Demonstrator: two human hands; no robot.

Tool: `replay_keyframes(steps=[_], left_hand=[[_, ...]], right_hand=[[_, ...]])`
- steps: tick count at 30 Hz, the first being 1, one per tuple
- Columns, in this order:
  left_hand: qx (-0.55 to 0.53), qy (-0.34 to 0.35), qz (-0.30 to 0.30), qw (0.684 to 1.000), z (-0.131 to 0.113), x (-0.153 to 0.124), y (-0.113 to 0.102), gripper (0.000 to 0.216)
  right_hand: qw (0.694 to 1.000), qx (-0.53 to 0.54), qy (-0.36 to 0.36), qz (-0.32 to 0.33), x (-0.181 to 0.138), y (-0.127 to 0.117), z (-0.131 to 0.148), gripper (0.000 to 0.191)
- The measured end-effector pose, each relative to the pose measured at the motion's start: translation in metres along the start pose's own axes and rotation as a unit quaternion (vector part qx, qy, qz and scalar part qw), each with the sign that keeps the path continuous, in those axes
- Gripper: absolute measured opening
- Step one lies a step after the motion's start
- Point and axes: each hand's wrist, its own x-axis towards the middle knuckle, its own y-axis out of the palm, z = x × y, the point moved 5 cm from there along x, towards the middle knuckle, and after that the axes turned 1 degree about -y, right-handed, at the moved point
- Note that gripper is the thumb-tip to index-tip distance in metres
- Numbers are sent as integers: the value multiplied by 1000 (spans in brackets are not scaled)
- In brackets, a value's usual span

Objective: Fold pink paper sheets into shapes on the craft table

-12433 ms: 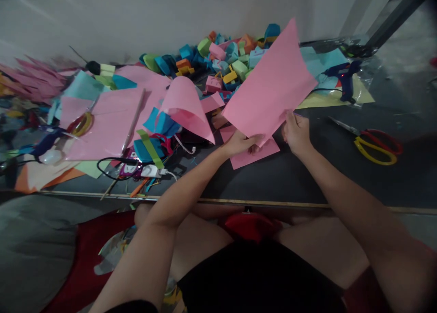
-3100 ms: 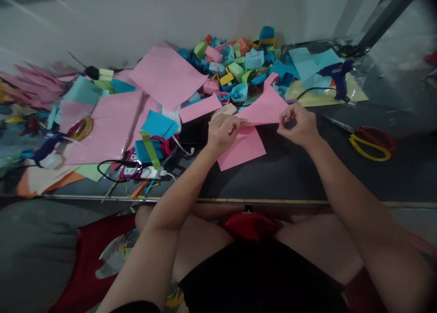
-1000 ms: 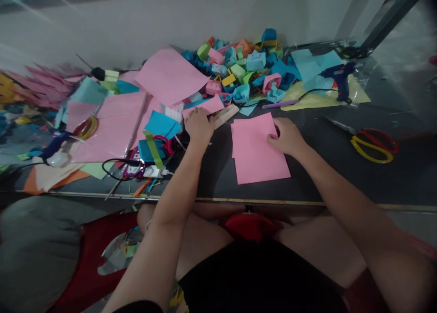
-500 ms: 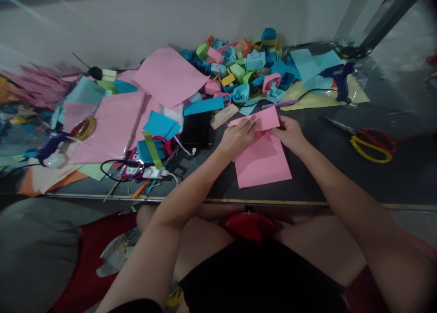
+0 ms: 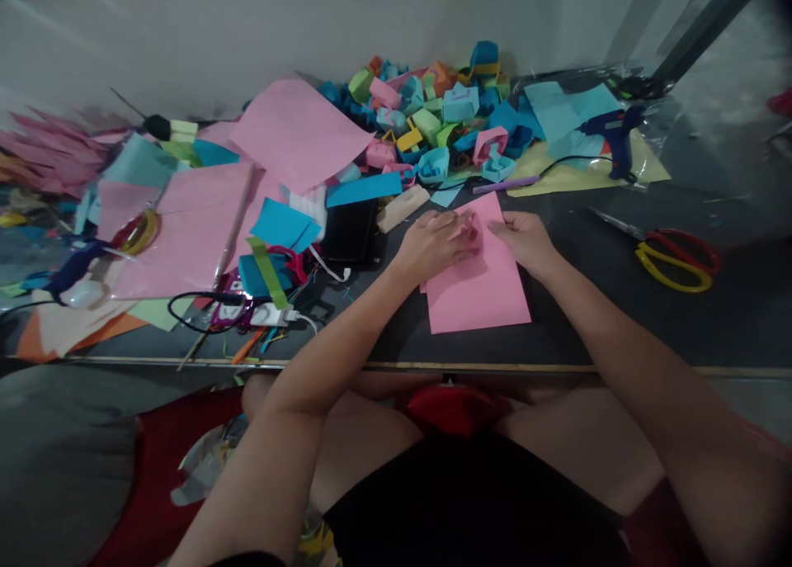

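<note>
We see a dark desk (image 5: 575, 328) with a pale strip along its near edge. On it we have overlapping pink sheets (image 5: 479, 295), open scissors (image 5: 647, 236) well to their right, a flat black device (image 5: 348, 233) and a beige strip (image 5: 403, 209) leftward, and a heap of paper pieces (image 5: 426, 125) behind.

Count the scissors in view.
2: right scissors, on the table beyond the right hand; left scissors, on a pink sheet at far left. More may be hidden under clutter.
</note>
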Motion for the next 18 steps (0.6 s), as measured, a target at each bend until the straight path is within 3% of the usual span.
replay_keyframes(steps=[3, 6, 9, 11, 18], left_hand=[[-102, -124, -130, 978, 33, -7, -1, 70], [-266, -220, -237, 908, 62, -14, 7, 86], [-441, -240, -240, 831, 69, -12, 18, 71], [-503, -244, -228, 797, 65, -9, 18, 59], [-521, -257, -262, 770, 55, -12, 2, 51]], right_hand=[[998, 19, -45, -26, 1, -4, 3, 44], [994, 50, -82, -58, 1, -9, 7, 52], [989, 46, -113, -86, 0, -13, 13, 56], [987, 42, -126, -92, -1, -14, 15, 56], [984, 47, -138, -105, -4, -16, 21, 56]])
